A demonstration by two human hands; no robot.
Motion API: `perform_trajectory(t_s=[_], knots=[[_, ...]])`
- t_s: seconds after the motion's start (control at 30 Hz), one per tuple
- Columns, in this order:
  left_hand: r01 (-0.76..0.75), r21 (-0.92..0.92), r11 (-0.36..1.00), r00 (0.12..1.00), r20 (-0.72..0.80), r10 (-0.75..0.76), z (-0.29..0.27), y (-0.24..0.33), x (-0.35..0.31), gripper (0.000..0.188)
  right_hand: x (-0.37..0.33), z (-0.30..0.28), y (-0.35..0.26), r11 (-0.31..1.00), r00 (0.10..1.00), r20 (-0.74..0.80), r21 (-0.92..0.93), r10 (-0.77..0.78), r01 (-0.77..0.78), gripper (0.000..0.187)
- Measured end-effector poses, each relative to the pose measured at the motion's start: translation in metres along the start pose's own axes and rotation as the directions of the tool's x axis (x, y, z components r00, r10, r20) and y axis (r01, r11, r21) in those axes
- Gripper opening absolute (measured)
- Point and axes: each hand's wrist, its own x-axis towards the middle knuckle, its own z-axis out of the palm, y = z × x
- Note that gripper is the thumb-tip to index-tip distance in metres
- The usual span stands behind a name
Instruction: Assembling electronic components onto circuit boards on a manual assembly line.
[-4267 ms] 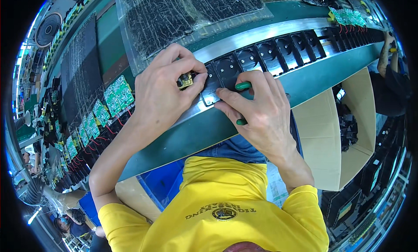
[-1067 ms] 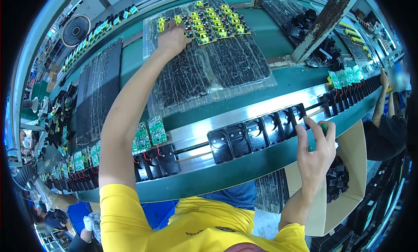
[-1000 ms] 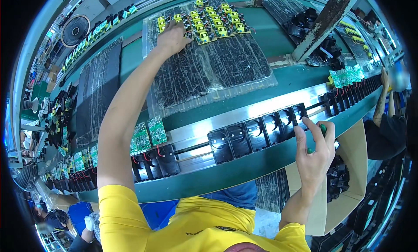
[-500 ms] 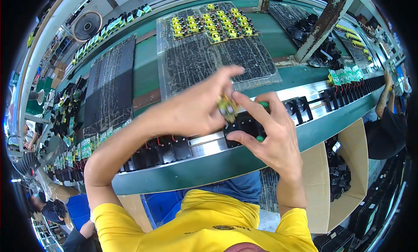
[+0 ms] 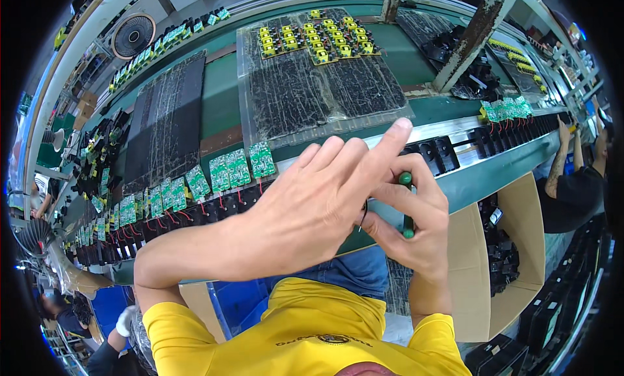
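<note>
My left hand (image 5: 325,194) is back-up across the near edge of the line, one finger stretched to the right and the others curled under. Whatever lies beneath its palm is hidden. Against its right side, my right hand (image 5: 419,223) is closed around a green-handled hand tool (image 5: 408,232), whose head I cannot see. A thin black wire (image 5: 363,215) shows between the hands, by my right thumb. To the left of my hands, green circuit boards (image 5: 229,168) stand along a row of black housings, joined by red wires.
Boards with yellow parts (image 5: 344,41) lie on a dark, scratched mat (image 5: 286,93) beyond my hands. More black housings (image 5: 441,155) sit on the metal rail to the right. A cardboard box (image 5: 468,272) of black parts stands near right, with a co-worker (image 5: 572,194) beyond it.
My left hand has come nearer and turned over, hiding the small yellow-component board seen in it before. My right hand, with the green-handled tool, has dropped slightly nearer to me.
</note>
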Motion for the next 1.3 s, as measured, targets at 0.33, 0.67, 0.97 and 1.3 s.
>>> perform_trajectory(t_s=[0.33, 0.67, 0.97, 1.3], knots=[[-0.009, -0.074, 0.997, 0.996, -0.090, 0.002, 0.004, 0.006, 0.008, 0.072, -0.013, -0.006, 0.002, 0.998, 0.976, -0.214, 0.048, -0.032, 0.043, 0.027], [0.136, -0.990, 0.022, 0.935, 0.121, -0.332, 0.037, 0.008, -0.006, 0.016, -0.013, 0.013, 0.027, 0.916, 0.933, -0.359, 0.384, 0.033, 0.116, 0.028], [0.387, -0.550, 0.740, 0.911, 0.105, -0.398, 0.001, -0.027, 0.005, 0.011, -0.019, -0.013, 0.023, 0.991, 0.982, -0.173, -0.095, 0.072, -0.089, 0.033], [0.504, -0.213, 0.837, 0.863, 0.080, -0.500, 0.036, -0.069, 0.004, 0.009, -0.039, 0.017, 0.062, 0.726, 0.998, 0.055, -0.687, -0.005, 0.042, 0.026]])
